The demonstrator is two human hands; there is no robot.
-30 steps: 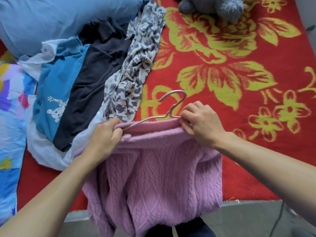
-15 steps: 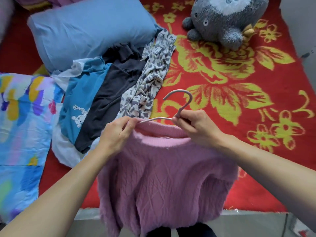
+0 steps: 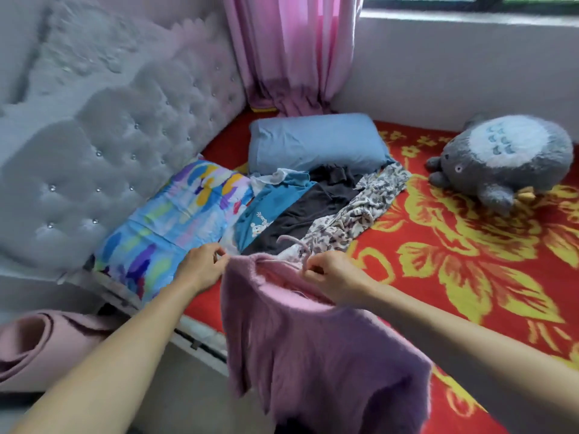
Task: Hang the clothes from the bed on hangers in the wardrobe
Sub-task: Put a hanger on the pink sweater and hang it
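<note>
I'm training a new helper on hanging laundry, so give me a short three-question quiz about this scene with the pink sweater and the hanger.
1. True or false: the pink sweater lies flat, untouched by either hand.
2. Multiple choice: what does the right hand grip?
A) the hanger at the sweater's collar
B) the grey plush toy
C) the blue pillow
3. Fill in: in the pile, the dark garment lies between the blue shirt and the ___ garment.

Key:
1. False. The left hand and the right hand hold it up by its top edge.
2. A.
3. Patterned: the patterned garment.
</note>
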